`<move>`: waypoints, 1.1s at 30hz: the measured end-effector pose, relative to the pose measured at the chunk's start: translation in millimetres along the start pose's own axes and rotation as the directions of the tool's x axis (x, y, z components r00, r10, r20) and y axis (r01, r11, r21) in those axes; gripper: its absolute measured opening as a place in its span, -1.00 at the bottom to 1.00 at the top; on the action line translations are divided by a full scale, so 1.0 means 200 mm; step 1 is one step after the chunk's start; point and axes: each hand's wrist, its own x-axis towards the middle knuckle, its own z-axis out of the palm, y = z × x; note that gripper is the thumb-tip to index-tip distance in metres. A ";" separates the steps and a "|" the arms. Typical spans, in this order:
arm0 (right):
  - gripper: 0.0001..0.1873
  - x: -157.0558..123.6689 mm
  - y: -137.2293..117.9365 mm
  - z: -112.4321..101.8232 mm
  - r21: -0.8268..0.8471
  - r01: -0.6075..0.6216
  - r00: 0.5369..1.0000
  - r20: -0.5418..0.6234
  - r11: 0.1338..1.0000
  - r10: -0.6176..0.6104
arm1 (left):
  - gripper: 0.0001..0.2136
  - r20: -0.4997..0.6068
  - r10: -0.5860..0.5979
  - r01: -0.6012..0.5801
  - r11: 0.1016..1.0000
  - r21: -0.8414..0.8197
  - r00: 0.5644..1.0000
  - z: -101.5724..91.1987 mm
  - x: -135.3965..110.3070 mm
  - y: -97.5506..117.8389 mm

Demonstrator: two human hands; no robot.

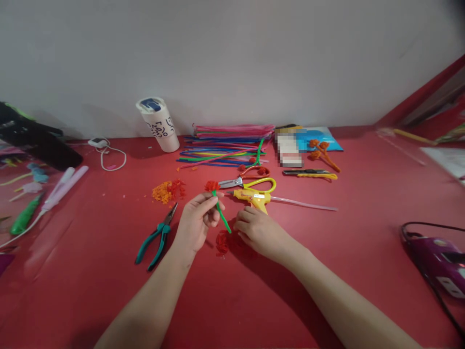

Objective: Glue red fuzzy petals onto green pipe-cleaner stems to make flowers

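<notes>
Between the thumb and fingers of my left hand is a small flower with a red fluffy head and a green pipe-cleaner stem. The stem slants down to the right. My right hand is closed, its fingers curled down beside the stem's lower end, and their tips are hidden. Red cut bits lie on the table just left of and below that hand. Close beyond both hands are a yellow glue gun with a clear glue stick and scissors with red and yellow handles.
Teal-handled pliers lie left of my left hand, near orange and red clippings. Pipe cleaners are piled by the wall, beside a white tumbler. A box cutter lies right; a purple corded device sits far right.
</notes>
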 end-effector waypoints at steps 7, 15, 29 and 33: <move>-0.85 -0.02 0.02 -0.05 0.336 -0.174 0.961 -0.149 0.926 0.235 | -0.86 0.001 -0.035 0.035 0.991 0.129 0.999 0.02 -0.02 -0.03; -0.88 -0.06 -0.03 -0.19 0.719 -0.206 0.836 -0.223 0.664 0.501 | -0.84 0.006 -0.126 0.119 0.952 0.283 0.992 0.06 -0.06 -0.07; -0.87 -0.08 -0.06 -0.14 0.357 -0.147 0.816 -0.483 0.923 0.317 | -0.88 -0.019 -0.044 0.046 0.765 0.643 0.999 0.10 -0.11 -0.09; -0.90 -0.09 -0.08 -0.17 0.434 -0.164 0.827 -0.428 0.886 0.363 | -0.88 -0.014 -0.003 0.011 0.749 0.662 1.000 0.10 -0.11 -0.09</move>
